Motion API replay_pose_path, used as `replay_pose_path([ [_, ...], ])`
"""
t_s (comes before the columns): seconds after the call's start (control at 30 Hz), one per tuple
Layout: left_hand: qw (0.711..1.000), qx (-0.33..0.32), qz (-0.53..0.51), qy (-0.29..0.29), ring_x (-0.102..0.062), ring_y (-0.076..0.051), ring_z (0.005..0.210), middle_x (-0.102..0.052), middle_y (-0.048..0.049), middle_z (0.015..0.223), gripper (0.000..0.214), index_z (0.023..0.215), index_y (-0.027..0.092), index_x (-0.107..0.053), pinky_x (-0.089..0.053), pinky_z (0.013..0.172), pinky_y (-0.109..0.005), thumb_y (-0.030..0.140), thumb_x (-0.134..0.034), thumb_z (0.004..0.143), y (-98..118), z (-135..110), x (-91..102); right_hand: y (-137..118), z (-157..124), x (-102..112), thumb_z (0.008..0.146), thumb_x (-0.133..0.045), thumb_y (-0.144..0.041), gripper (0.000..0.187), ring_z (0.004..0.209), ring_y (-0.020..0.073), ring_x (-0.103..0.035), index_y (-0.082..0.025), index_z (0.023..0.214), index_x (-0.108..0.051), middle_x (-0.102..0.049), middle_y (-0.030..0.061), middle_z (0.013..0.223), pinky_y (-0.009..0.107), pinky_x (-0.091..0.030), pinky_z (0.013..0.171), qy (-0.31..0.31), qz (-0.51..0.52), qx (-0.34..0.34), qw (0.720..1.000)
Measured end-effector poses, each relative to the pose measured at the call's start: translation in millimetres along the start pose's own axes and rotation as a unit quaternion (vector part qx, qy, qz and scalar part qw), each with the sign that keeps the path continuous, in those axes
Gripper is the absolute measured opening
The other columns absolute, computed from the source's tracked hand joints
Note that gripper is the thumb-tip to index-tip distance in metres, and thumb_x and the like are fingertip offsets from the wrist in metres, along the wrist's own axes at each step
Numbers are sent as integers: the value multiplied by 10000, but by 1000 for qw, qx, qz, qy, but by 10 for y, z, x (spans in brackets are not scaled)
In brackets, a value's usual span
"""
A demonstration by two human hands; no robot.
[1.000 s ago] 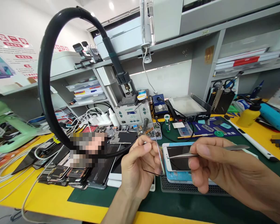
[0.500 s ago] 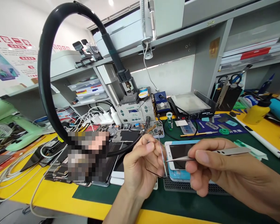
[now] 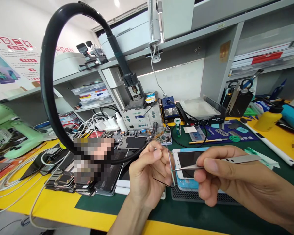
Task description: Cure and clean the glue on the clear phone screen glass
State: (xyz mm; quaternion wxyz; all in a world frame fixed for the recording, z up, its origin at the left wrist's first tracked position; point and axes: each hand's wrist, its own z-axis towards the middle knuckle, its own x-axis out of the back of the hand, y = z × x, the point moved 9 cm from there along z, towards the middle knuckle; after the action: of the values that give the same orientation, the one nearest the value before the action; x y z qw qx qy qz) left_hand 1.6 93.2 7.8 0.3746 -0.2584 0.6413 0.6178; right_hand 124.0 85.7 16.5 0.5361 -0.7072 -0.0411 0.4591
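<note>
My left hand (image 3: 147, 176) holds a thin clear glass sheet (image 3: 171, 163) upright, seen nearly edge-on, with its fingers behind it and the thumb in front. A thin dark strip (image 3: 161, 181) runs from the palm toward the sheet's lower edge. In my right hand (image 3: 225, 173) metal tweezers (image 3: 242, 159) are pinched, their tips at the edge of the sheet. Whether the tips grip anything is too small to tell. Behind the tweezers a white-framed phone (image 3: 183, 160) lies on a light blue phone tray (image 3: 186, 185), over a black perforated mat (image 3: 186, 195).
Stacked phones and parts (image 3: 110, 176) lie left of my hands. A hot-air station (image 3: 140, 119) stands behind, its thick black hose (image 3: 47, 81) arching over the left side. To the right are a white pen-shaped tool (image 3: 271, 143) and a yellow bottle (image 3: 269, 119).
The view has shifted very slightly. Both hands keep nearly the same pose, with the tweezer tips still at the glass sheet's edge.
</note>
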Motion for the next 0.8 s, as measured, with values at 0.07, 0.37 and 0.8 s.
replay_pose_path([
  [0.07, 1000, 0, 0, 1, -601, -115, 554, -670, -25, 684, 87, 831, 135, -695, -532, 392, -177, 146, -740, 757, 0, 8, -3, -5, -5, -2, 906, -747, -252, 99, 723, 167, -785, -182, 895, -816, -805, 62, 840, 229, -653, 669, -1, 1, 2, 1000],
  [0.37, 1000, -1, -2, 2, -600, -116, 548, -667, -26, 677, 89, 824, 137, -700, -525, 390, -176, 144, -745, 747, 4, 11, 1, 10, -12, 5, 901, -750, -244, 98, 723, 174, -784, -171, 879, -813, -804, 67, 841, 237, -655, 665, 3, -5, 2, 1000],
  [0.8, 1000, -2, -1, 0, -606, -116, 548, -670, -25, 683, 77, 811, 142, -694, -527, 402, -178, 144, -741, 751, 7, 0, -13, 1, -28, 12, 895, -760, -268, 105, 727, 171, -785, -178, 885, -814, -802, 57, 837, 230, -650, 666, -4, -6, 7, 1000],
])
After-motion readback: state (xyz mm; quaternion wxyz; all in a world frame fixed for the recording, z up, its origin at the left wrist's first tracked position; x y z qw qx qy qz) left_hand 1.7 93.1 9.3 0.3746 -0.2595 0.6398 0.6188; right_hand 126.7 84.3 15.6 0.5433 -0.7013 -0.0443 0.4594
